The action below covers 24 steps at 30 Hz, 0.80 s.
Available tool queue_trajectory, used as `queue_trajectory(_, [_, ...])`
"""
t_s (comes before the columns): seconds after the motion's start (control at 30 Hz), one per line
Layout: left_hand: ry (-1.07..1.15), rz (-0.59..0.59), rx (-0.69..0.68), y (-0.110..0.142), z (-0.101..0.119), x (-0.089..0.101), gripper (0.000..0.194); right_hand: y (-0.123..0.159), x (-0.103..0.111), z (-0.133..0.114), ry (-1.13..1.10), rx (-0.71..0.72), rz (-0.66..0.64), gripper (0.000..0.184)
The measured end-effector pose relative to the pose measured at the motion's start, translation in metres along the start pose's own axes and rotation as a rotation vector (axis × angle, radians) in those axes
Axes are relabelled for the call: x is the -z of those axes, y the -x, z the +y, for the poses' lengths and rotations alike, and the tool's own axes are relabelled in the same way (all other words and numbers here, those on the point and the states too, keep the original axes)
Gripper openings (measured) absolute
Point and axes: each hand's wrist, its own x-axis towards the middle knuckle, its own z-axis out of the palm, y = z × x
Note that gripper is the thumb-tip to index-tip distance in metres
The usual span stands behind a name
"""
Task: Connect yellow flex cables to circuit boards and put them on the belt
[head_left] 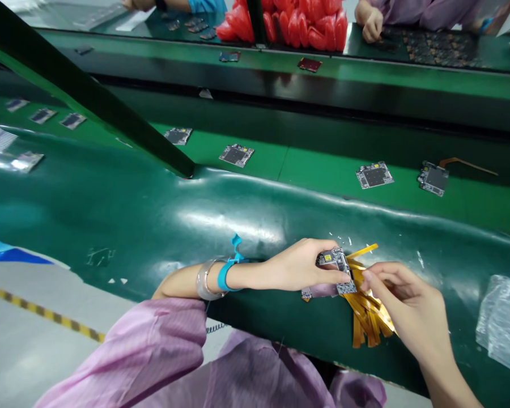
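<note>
My left hand (300, 265) is closed around a small circuit board (332, 259) with a yellow label, thumb across its lower part. Under that hand, a second board-like piece (318, 291) partly shows. Just right of the board, my right hand (408, 300) pinches thumb and index finger on a gold flex cable (358, 274) at the board's edge; the exact grip is partly hidden against the bundle behind it. Several more gold flex cables (368, 323) lie in a loose bundle on the green mat, beneath and between both hands.
Circuit boards (237, 154) lie spaced along the green line beyond the mat (131, 215); one board (434, 178) has a cable attached. A slanted green post (123, 122) crosses the left. Clear plastic bags (504, 323) lie at right. Co-workers' hands (370, 24) and red bags (297, 22) are opposite.
</note>
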Motion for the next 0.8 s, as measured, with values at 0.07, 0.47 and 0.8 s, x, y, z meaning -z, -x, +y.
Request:
queue_trajectory(0.07, [-0.013,-0.001,0.008,0.0,0.001,0.0,0.036,0.001,0.0,0.0,0.003,0.0,-0.007,0.02])
queue_trajectory(0.47, [-0.037,-0.005,0.028,-0.003,-0.005,0.0,0.035,-0.004,0.005,-0.004,0.088,0.024,-0.146,0.021])
queue_trajectory(0.8, [-0.085,0.039,0.008,-0.005,-0.002,0.001,0.041,-0.003,-0.006,-0.005,0.017,-0.023,-0.175,0.023])
